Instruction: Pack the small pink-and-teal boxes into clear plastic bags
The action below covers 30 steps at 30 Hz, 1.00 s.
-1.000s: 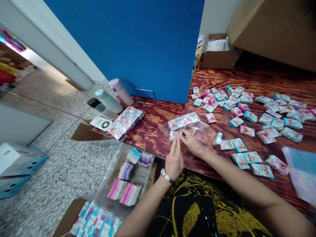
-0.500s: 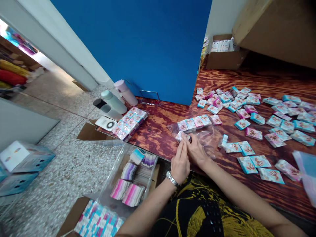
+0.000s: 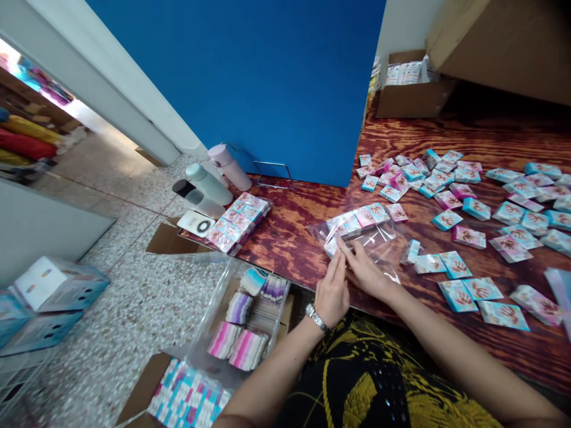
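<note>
Near the table's (image 3: 303, 238) front edge, with bare wood to its left, lies a clear bag (image 3: 370, 241), its row of packets (image 3: 357, 219) running left-right. The left hand (image 3: 332, 288) and right hand (image 3: 368, 270), fingers nearly straight, pinch the bag's near-left corner. The fingertips' grip is hard to make out.

A single head-worn camera looks forward and steeply down, close over the wooden table (image 3: 446, 333) edge. Its wide view also takes in the floor (image 3: 111, 309) at left and the blue panel (image 3: 250, 77) ahead.
</note>
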{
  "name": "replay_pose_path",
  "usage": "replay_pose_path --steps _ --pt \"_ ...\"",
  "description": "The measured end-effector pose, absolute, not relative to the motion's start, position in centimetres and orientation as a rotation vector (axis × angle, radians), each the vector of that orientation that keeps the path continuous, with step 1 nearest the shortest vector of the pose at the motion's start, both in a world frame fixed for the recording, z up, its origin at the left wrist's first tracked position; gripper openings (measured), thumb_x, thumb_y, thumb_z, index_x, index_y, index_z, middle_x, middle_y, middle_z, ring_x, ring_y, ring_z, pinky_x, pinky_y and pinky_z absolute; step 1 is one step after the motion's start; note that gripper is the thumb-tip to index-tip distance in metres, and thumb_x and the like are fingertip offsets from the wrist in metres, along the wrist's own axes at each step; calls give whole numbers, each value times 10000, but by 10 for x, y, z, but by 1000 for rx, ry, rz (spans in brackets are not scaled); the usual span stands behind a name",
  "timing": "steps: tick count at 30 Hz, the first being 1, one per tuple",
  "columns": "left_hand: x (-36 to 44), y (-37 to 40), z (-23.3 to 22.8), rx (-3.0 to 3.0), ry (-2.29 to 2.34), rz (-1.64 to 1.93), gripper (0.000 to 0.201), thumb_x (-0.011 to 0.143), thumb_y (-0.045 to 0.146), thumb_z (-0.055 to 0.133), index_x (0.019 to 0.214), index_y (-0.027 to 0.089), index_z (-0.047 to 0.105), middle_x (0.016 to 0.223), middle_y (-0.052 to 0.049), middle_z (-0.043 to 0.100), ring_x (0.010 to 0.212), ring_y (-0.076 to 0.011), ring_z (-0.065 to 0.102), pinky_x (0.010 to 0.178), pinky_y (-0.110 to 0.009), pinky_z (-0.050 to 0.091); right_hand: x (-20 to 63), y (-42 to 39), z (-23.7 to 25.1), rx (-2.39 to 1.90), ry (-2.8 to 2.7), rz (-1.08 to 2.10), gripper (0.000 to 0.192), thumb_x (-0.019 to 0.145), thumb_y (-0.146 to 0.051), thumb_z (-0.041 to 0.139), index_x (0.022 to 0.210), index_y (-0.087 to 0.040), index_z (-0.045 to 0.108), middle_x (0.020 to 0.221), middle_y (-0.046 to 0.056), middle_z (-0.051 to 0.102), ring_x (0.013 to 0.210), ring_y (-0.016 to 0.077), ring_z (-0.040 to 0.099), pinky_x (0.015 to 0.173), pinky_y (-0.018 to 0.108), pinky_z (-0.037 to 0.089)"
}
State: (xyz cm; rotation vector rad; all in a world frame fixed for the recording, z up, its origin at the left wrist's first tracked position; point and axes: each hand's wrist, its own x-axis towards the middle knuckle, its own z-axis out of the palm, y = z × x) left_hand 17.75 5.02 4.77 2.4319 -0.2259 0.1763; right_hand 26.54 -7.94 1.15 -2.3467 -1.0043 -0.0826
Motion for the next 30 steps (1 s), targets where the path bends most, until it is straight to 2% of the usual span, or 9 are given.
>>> replay_pose_path --steps 2,4,7,12,17,21,24,27,30 --pt "179 53 47 2438 -228 161 739 826 58 394 1509 168 132 1554 -125 228 1398 -191 309 1064 -334 431 271 -83 15 -2347 -1059 -9 703 903 -182 397 1520 -215 61 1236 161 441 1063 239 572 846 394 516" --pt "179 56 47 2441 -235 159 744 825 55 391 1510 172 125 1558 -123 215 1395 -187 315 1068 -329 424 277 -85 19 -2438 -1123 62 624 909 -129 339 1505 -213 173 1202 147 485 1006 220 590 839 367 505" --pt "178 57 47 2444 -240 175 730 834 61 388 1509 161 127 1556 -128 219 1399 -181 305 1088 -320 397 287 -86 26 -2583 -1267 136 571 901 -93 345 1458 -214 310 1086 118 545 906 203 592 772 311 489" --pt "176 56 48 2446 -236 214 682 860 82 370 1504 130 149 1541 -136 260 1410 -180 274 1105 -313 372 294 -87 37 -2789 -1429 169 594 909 -99 340 1472 -265 255 1031 109 531 869 209 576 615 254 456" --pt "174 53 49 2435 -252 254 704 843 56 379 1503 132 147 1542 -137 257 1409 -184 280 1112 -331 368 287 -82 41 -2948 -1396 308 553 938 -120 287 1477 -227 226 993 108 569 823 216 627 584 265 468" --pt "173 52 47 2448 -256 243 737 828 40 387 1507 135 116 1549 -141 232 1404 -183 292 1098 -320 387 277 -74 42 -3008 -1280 347 490 932 -97 284 1410 -173 360 1002 127 597 746 212 656 591 297 492" --pt "174 53 46 2455 -270 236 736 832 43 385 1508 142 111 1550 -137 232 1402 -183 296 1092 -315 393 271 -70 39 -2996 -1203 281 417 934 -107 311 1310 -138 490 950 139 616 761 223 656 627 308 505" --pt "173 54 45 2462 -267 225 734 837 51 390 1509 155 114 1543 -136 252 1389 -195 324 1079 -321 412 269 -72 34 -2935 -1247 66 416 910 -73 351 1279 -132 535 916 143 627 797 237 638 692 339 520" --pt "172 54 45 2463 -242 207 744 836 60 399 1512 170 107 1543 -130 255 1385 -204 333 1071 -334 427 274 -79 26 -2768 -1345 -251 456 896 -60 388 1338 -118 488 1079 183 620 996 278 593 824 413 516"
